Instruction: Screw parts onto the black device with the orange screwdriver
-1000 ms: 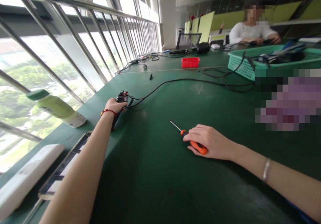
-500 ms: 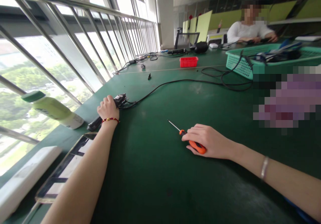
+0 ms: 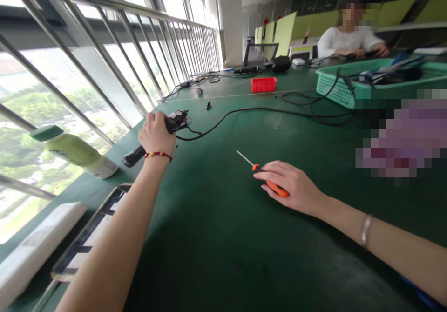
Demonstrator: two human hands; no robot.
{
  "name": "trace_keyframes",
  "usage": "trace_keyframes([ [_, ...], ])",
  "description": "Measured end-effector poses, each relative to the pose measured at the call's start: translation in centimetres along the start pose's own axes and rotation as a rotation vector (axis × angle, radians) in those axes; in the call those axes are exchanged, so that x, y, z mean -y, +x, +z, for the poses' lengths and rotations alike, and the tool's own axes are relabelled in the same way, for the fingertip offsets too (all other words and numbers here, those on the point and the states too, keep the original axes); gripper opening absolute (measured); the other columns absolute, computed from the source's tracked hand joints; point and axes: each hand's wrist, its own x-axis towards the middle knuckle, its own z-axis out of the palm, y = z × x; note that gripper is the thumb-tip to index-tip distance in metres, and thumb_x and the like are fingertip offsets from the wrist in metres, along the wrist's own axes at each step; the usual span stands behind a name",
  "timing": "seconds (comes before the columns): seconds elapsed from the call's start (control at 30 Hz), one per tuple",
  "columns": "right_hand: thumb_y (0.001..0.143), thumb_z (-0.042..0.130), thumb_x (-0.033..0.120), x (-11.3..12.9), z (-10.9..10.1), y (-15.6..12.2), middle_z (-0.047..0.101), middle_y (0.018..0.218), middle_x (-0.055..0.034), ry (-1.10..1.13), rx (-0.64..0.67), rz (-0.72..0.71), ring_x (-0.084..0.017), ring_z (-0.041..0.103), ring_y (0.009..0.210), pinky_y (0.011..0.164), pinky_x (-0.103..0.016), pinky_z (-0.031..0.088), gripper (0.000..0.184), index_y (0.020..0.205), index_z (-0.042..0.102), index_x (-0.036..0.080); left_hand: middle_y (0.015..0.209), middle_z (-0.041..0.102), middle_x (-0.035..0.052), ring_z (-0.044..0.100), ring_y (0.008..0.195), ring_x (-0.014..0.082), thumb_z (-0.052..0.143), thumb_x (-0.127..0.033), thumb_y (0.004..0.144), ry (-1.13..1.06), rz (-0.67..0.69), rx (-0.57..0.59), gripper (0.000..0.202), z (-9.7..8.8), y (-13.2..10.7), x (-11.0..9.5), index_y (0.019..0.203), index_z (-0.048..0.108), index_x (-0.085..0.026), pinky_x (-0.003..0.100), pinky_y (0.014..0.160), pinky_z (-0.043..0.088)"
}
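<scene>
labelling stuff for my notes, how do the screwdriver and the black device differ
Colour: the screwdriver shows orange and black with a metal shaft; the black device is mostly black.
Cord: a black cord appears to join the black device; the screwdriver has none.
Pose: the screwdriver's tip points away to the left; the black device's head, away to the right.
Both are elongated and held.

Left hand (image 3: 157, 133) grips black device (image 3: 179, 119), left of red bin (image 3: 263, 85); right hand (image 3: 295, 186) holds screwdriver (image 3: 278, 189), nearer than bin.
</scene>
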Motion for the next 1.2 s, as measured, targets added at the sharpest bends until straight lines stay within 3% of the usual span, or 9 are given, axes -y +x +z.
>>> trace_keyframes([
  [0.1,0.084,0.051,0.017,-0.3,-0.1,-0.1,0.061,0.11,-0.0088,-0.017,-0.125,0.076,-0.021,0.055,0.107,0.092,-0.039,0.047,0.03,0.114,0.053,0.02,0.102,0.053,0.0073,0.056,0.092,0.0261,0.051,-0.022,0.077,-0.081,0.142,0.079,0.022,0.0,-1.3,-3.6,0.099,0.052,-0.024,0.035,0.069,0.044],
  [0.27,0.083,0.053,0.016,-1.0,-0.4,-0.2,0.057,0.12,-0.0102,-0.04,-0.271,0.158,-0.021,0.049,0.118,0.101,-0.039,0.042,0.033,0.116,0.051,0.02,0.101,0.056,0.0022,0.059,0.084,0.0192,0.055,-0.022,0.073,-0.242,0.579,0.292,0.028,-0.1,-5.1,-9.2,0.101,0.054,-0.024,0.028,0.068,0.044],
  [0.4,0.082,0.053,0.017,-1.4,-0.6,-0.3,0.056,0.121,-0.0102,-0.026,-0.325,0.219,-0.021,0.051,0.116,0.099,-0.038,0.043,0.034,0.116,0.05,0.021,0.104,0.059,0.0027,0.057,0.091,0.0178,0.056,-0.024,0.076,-0.33,0.905,0.301,0.038,-0.2,-6.9,-11.2,0.113,0.051,-0.021,0.027,0.076,0.042],
  [0.5,0.081,0.052,0.017,-1.6,-0.5,-0.3,0.058,0.117,-0.0082,-0.004,-0.317,0.238,-0.021,0.053,0.112,0.098,-0.037,0.043,0.034,0.115,0.05,0.022,0.106,0.06,0.0037,0.057,0.091,0.0172,0.055,-0.028,0.08,-0.354,1.012,0.252,0.044,0.1,-7.2,-11.3,0.122,0.046,-0.02,0.028,0.078,0.041],
  [0.6,0.081,0.051,0.018,-1.8,-0.3,-0.4,0.06,0.113,-0.0061,0.033,-0.243,0.261,-0.02,0.056,0.106,0.095,-0.036,0.045,0.034,0.114,0.051,0.022,0.108,0.06,0.0053,0.056,0.093,0.0183,0.054,-0.034,0.083,-0.353,0.984,0.186,0.044,0.8,-7.1,-10.9,0.124,0.046,-0.019,0.03,0.082,0.04],
  [0.7,0.081,0.05,0.019,-2.2,0.0,-0.4,0.06,0.113,-0.0047,0.068,-0.189,0.344,-0.02,0.059,0.1,0.09,-0.035,0.048,0.032,0.113,0.052,0.023,0.11,0.059,0.0066,0.054,0.097,0.0201,0.056,-0.037,0.081,-0.351,0.853,0.104,0.042,1.6,-7.2,-10.6,0.119,0.05,-0.018,0.033,0.085,0.038],
  [0.87,0.08,0.051,0.02,-2.9,0.3,-0.4,0.061,0.11,-0.0052,0.098,-0.139,0.486,-0.021,0.06,0.097,0.087,-0.036,0.049,0.032,0.112,0.052,0.022,0.109,0.059,0.0055,0.052,0.097,0.0202,0.044,-0.026,0.088,-0.312,0.689,0.002,0.026,2.4,-7.3,-10.3,0.111,0.056,-0.021,0.033,0.084,0.038],
  [1.03,0.081,0.051,0.024,-2.8,0.3,-0.5,0.059,0.115,-0.0067,0.096,-0.069,0.479,-0.022,0.058,0.102,0.089,-0.039,0.048,0.034,0.115,0.05,0.022,0.11,0.058,0.006,0.051,0.098,0.0217,0.039,-0.013,0.086,-0.213,0.498,0.035,0.032,3.4,-5.8,-8.4,0.11,0.058,-0.022,0.034,0.083,0.04],
  [1.2,0.081,0.052,0.027,-2.8,0.4,-0.5,0.057,0.117,-0.008,0.06,-0.042,0.476,-0.024,0.057,0.106,0.09,-0.041,0.048,0.037,0.117,0.046,0.022,0.12,0.053,0.0082,0.049,0.106,0.0257,0.036,-0.007,0.081,-0.058,0.169,0.126,0.043,4.5,-3.4,-4.0,0.116,0.055,-0.021,0.038,0.087,0.041],
])
